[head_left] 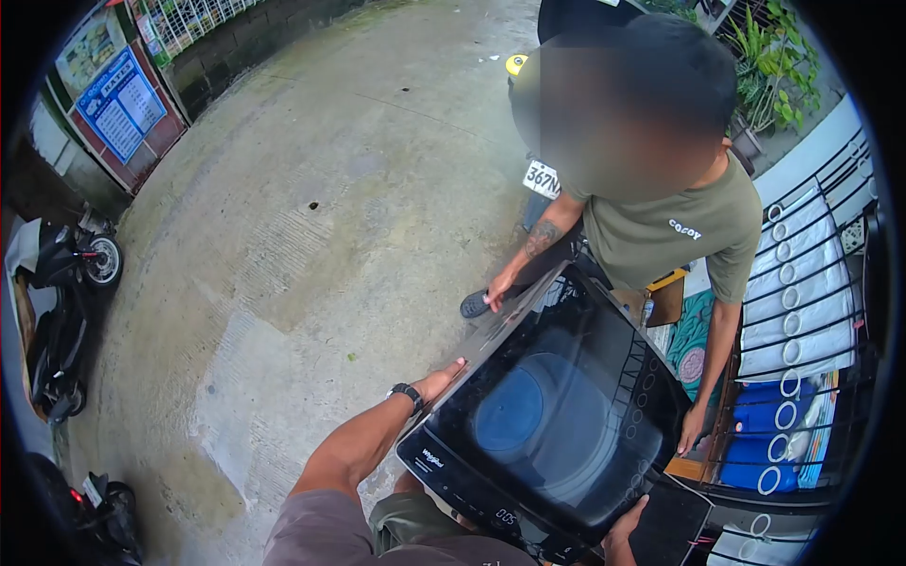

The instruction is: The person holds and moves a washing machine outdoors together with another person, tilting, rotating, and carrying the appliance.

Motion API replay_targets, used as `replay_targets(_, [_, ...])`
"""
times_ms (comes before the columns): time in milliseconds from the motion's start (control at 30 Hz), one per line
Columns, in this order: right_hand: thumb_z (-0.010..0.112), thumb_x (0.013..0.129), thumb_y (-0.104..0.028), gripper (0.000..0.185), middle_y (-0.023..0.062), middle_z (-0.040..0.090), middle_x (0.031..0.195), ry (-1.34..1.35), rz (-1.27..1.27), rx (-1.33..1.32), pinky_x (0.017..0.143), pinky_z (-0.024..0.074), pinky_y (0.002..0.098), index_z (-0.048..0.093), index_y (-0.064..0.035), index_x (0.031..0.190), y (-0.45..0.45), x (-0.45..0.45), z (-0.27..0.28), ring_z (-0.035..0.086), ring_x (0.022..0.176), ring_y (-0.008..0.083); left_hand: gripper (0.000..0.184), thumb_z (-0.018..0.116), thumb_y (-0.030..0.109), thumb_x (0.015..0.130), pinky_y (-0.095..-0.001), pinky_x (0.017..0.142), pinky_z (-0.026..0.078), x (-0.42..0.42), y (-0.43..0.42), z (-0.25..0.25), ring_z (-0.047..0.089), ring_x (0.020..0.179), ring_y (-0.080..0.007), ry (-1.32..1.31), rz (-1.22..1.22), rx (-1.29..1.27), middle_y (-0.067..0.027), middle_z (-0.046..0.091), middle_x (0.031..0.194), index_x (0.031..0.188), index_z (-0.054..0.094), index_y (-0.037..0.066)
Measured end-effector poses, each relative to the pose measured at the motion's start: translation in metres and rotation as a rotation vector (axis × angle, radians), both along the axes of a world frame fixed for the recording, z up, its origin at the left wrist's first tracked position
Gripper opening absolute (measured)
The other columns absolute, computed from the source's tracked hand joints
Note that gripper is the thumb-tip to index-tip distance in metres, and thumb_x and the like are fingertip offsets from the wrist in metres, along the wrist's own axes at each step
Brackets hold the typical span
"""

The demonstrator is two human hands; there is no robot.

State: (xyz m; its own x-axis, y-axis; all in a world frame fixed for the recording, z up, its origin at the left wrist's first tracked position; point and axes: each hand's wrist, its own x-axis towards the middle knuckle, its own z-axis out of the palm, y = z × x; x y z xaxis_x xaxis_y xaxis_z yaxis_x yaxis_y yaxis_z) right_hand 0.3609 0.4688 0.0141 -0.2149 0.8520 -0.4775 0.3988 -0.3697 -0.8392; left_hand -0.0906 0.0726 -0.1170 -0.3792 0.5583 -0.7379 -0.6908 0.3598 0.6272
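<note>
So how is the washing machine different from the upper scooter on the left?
The washing machine is boxy with a shiny lid; the upper scooter is long, with wheels.
The person's left hand and right hand are on the washing machine; no visible hand touches the upper scooter.
Both look mostly black.

Left arm [354, 445] extended, left fingers [455, 368] forward; right fingers [637, 513] lower, well apart.
</note>
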Motion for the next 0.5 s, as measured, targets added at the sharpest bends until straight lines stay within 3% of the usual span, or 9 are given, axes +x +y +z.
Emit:
replay_targets(67, [0.041,0.095,-0.076,0.095,0.0131,0.046,0.155,-0.051,-0.032,0.023,0.117,0.0347,0.044,0.037,-0.003,0.155,0.0,-0.003,-0.001,0.046,0.14,0.033,0.088,0.027,0.076,0.099,-0.0365,0.104,0.044,0.003,0.003,-0.026,0.063,0.117,-0.0238,0.088,0.022,0.048,-0.0191,0.065,0.132,0.14,0.061,0.006])
replay_targets(167, [0.042,0.094,-0.078,0.096,0.0135,0.048,0.154,-0.155,-0.104,0.073,0.116,0.0352,0.0437,0.039,-0.0033,0.154,0.0,-0.002,-0.002,0.047,0.138,0.0332,0.088,0.026,0.076,0.1,-0.0362,0.107,0.041,0.001,-0.001,-0.003,0.061,0.12,-0.0234,-0.001,-0.011,0.056,-0.0191,0.063,0.135,0.144,0.057,0.007])
replay_targets(433, [0.043,0.094,-0.079,0.097,0.014,0.051,0.151,0.028,-0.013,-0.007,0.116,0.0357,0.0434,0.04,-0.003,0.153,-0.007,-0.006,0.006,0.049,0.136,0.0332,0.087,0.029,0.074,0.1,-0.0357,0.107,0.041,0.002,-0.001,-0.002,0.06,0.121,-0.0233,-0.077,0.032,0.109,-0.0186,0.061,0.138,0.148,0.052,0.005])
replay_targets(500, [0.042,0.094,-0.079,0.097,0.0141,0.05,0.151,0.008,-0.012,0.005,0.116,0.0358,0.0435,0.04,-0.0027,0.153,-0.005,-0.006,0.005,0.049,0.137,0.0333,0.082,0.03,0.069,0.103,-0.0346,0.114,0.036,0.003,0.0,0.0,0.051,0.134,-0.0237,-0.021,0.067,0.123,-0.0183,0.052,0.15,0.153,0.045,0.005])
